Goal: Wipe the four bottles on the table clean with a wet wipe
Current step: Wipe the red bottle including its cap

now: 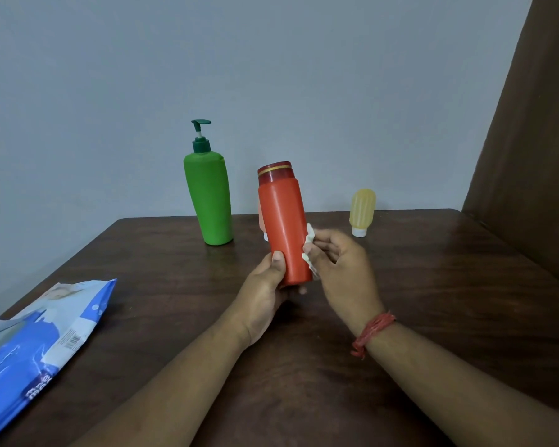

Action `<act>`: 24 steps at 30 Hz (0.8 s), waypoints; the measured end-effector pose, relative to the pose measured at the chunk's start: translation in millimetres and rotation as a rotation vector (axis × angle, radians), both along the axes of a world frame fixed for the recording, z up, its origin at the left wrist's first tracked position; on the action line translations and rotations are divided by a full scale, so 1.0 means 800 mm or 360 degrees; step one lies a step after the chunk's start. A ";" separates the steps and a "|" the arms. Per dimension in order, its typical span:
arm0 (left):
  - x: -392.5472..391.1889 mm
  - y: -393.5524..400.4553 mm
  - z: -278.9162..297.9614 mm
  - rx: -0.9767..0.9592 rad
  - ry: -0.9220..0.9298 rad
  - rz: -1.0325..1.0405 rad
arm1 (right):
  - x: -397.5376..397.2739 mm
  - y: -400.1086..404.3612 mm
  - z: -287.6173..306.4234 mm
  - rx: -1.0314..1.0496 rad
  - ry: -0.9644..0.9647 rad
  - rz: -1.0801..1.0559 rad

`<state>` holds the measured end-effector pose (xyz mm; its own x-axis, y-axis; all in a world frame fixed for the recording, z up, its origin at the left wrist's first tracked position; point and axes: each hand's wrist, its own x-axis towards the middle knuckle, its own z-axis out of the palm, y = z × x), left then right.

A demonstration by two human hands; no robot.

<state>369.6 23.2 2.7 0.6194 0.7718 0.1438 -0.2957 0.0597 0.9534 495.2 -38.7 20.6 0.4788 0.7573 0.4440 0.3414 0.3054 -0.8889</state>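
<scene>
Above the table (pixel 400 285), left fingers (pixel 276 258) grip the red bottle (pixel 283 227) low.

The held bottle (pixel 283 227) stands up out of the left hand's fingers (pixel 278 258), above the table (pixel 433 285). The wipe (pixel 309 250) sits between it and the right hand's fingers (pixel 323 246). Beyond the fingers stand the pump bottle (pixel 208 195), left, and the small upturned bottle (pixel 362 211), right. The wipes pack (pixel 36 340) lies far left, nearer.

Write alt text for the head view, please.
The left hand holds a red bottle above the table while the right hand presses a wipe to its side. Behind stand a green pump bottle and a yellow bottle; a blue wipe pack lies left.
</scene>
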 end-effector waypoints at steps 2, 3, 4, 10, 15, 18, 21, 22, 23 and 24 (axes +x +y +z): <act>0.000 0.001 0.000 -0.0009 -0.0036 0.0042 | -0.001 0.000 -0.002 -0.0050 -0.0039 0.0020; 0.000 0.002 0.000 -0.0014 -0.0049 0.0069 | -0.002 0.002 -0.002 -0.0072 -0.0056 0.0025; 0.000 0.002 -0.001 -0.0008 -0.0047 0.0103 | -0.003 0.003 -0.003 -0.0086 -0.0068 0.0021; 0.002 0.005 0.000 0.0048 0.0047 0.0322 | -0.009 0.000 -0.006 -0.0197 -0.0208 -0.0010; -0.002 0.008 0.004 -0.0027 0.0066 0.0438 | -0.017 -0.001 -0.007 -0.0337 -0.0066 0.0067; -0.001 0.005 0.003 0.0120 0.0201 0.0481 | -0.019 0.001 -0.007 -0.0383 0.0648 0.0267; 0.001 0.002 0.003 0.0305 0.0328 0.0530 | -0.020 0.003 -0.002 -0.0343 0.1314 0.0398; 0.002 0.002 0.004 0.0345 0.0359 0.0541 | -0.022 0.003 -0.001 -0.0339 0.1413 0.0409; 0.001 0.002 0.004 0.0389 0.0390 0.0555 | -0.024 0.002 0.001 -0.0339 0.1481 0.0419; 0.002 0.001 0.005 0.0430 0.0417 0.0571 | -0.026 0.001 0.002 -0.0340 0.1531 0.0431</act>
<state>371.1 24.0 6.7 0.3643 0.8991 0.2427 -0.0019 -0.2599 0.9656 474.2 -38.2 22.0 0.3624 0.9114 -0.1952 -0.6026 0.0694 -0.7950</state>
